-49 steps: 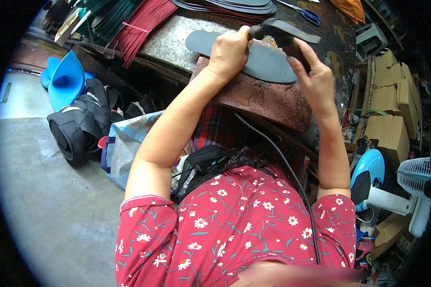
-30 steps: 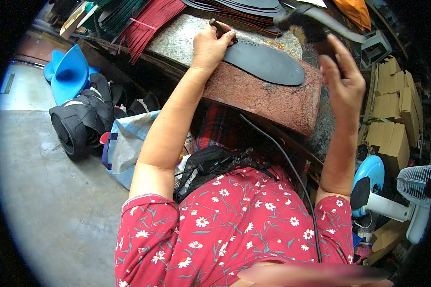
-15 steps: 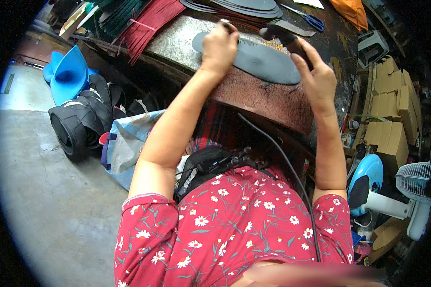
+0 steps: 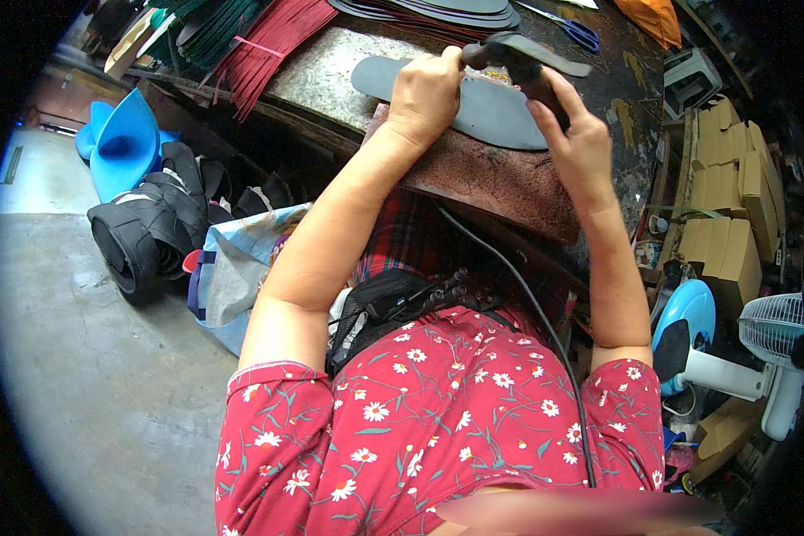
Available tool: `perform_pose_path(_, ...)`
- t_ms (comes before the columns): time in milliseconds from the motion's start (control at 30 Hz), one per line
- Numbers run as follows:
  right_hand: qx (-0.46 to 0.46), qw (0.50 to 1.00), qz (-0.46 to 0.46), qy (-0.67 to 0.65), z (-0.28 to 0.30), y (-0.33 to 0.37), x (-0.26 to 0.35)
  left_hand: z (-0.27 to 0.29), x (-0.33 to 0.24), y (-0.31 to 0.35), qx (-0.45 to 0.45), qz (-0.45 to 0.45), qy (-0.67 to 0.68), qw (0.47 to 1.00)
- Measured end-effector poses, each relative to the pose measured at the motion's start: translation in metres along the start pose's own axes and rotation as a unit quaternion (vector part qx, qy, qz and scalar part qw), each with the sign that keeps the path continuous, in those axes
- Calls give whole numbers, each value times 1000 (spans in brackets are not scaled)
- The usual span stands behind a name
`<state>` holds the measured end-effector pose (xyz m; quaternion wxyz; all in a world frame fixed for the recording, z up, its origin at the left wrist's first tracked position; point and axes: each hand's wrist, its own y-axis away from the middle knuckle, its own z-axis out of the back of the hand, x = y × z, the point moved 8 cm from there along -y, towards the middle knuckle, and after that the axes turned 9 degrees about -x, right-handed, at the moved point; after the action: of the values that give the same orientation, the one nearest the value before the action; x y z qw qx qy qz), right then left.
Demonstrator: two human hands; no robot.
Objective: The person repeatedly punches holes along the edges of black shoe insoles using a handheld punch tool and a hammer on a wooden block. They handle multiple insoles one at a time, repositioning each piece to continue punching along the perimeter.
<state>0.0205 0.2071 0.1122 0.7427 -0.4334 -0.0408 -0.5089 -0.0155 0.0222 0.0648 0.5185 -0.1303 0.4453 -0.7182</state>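
Observation:
A grey shoe sole (image 4: 505,119) lies flat across the bench, partly covered by my left hand (image 4: 424,100). That hand is closed, its fist upright over the sole's middle, around a short dark hand punch mostly hidden by the fingers and the hammer. My right hand (image 4: 582,138) wraps the dark handle of a hammer (image 4: 536,85) at the sole's right end. The hammer's head is right beside the top of my left fist; whether it touches the punch I cannot tell. Beneath the sole's near edge is a worn reddish-brown board (image 4: 500,183).
Stacked grey soles (image 4: 456,13) lie at the bench's back, with blue-handled scissors (image 4: 576,31) to their right. Bundled red strips (image 4: 272,49) hang over the left edge. Black rolled pieces (image 4: 143,223) stand on the floor at left. Cardboard boxes (image 4: 724,259) and a fan (image 4: 773,335) are at right.
The hammer has swung left and up, bringing its head to the top of my left fist. My left hand has shifted slightly right along the sole, which has moved slightly left.

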Motion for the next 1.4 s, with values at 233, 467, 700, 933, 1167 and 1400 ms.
perform_pose_path(233, -60, 997, -5, -54, 31, 3, -25, -15, 61, 16, -7, 360, 364, 859)
perform_pose_path(467, -131, 975, 123, -133, 47, -7, 21, 1, 11, -2, -9, 70, 98, 993)
perform_pose_path(700, -8, 999, -14, 40, 7, 17, -31, 2, 62, 10, -115, 364, 424, 821)
perform_pose_path(933, 7, 999, -50, 9, 4, 18, -43, 1, 77, 18, -43, 327, 326, 886)
perform_pose_path(1167, -51, 991, 16, -122, 42, -11, -3, 3, 73, 17, -43, 325, 306, 894)
perform_pose_path(1400, -44, 992, 119, 4, 11, -8, 29, 10, 10, -4, 11, 18, -9, 1000)
